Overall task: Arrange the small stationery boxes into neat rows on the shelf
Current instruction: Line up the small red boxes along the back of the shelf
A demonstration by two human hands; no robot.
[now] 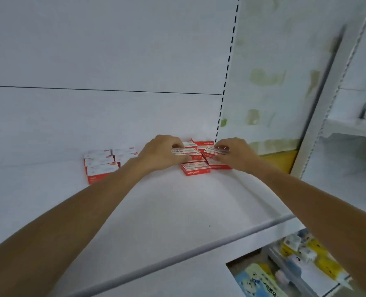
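Several small red and white stationery boxes lie on the white shelf [177, 211] near its back wall. A tidy group of boxes [101, 166] sits in rows at the left. A loose heap of boxes [196, 169] lies at the right, near the slotted upright. My left hand [162, 153] grips one box [185, 151] from the heap, fingers curled over its far edge. My right hand [235, 154] pinches another box [213, 150] held tilted above the heap. The boxes under the hands are partly hidden.
A slotted shelf upright [225, 86] stands right behind the heap. The shelf's rounded front edge [199, 251] runs diagonally below my arms. Colourful packaged goods [295, 262] lie on a lower shelf at the bottom right. Another shelf unit [353, 129] stands at the right.
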